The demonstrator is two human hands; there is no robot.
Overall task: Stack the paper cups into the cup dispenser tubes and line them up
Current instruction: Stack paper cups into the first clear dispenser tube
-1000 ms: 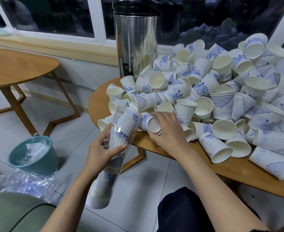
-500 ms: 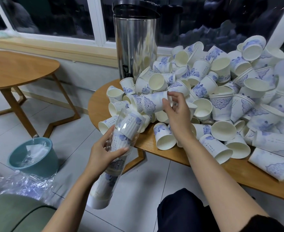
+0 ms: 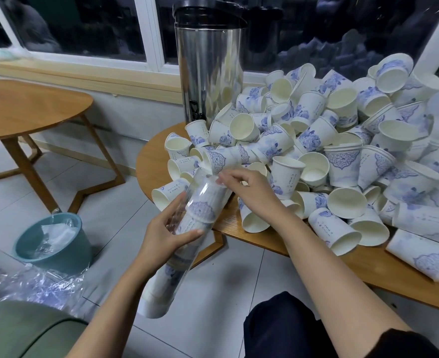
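Observation:
A big heap of white paper cups [image 3: 342, 156] with blue patterns covers the round wooden table [image 3: 153, 161]. My left hand [image 3: 166, 236] grips a clear dispenser tube [image 3: 187, 228] around its middle. The tube slants from the table edge down toward the floor and holds a stack of nested cups [image 3: 200, 210]. My right hand [image 3: 252, 195] is at the tube's upper mouth. Its thumb and forefinger pinch a blurred paper cup [image 3: 214, 161] by the wall near the rim, with the cup's mouth facing the tube.
A steel hot-water urn [image 3: 208, 73] stands at the back of the table by the window. A second wooden table [image 3: 19, 107] is at the left. On the tiled floor are a teal bin [image 3: 53, 244] and crumpled plastic wrap [image 3: 32, 285]. A green seat [image 3: 19, 332] fills the lower left.
My right hand picked a cup out of the heap, lifted it and brought it left and down to the tube's mouth. The left hand kept its grip on the tube.

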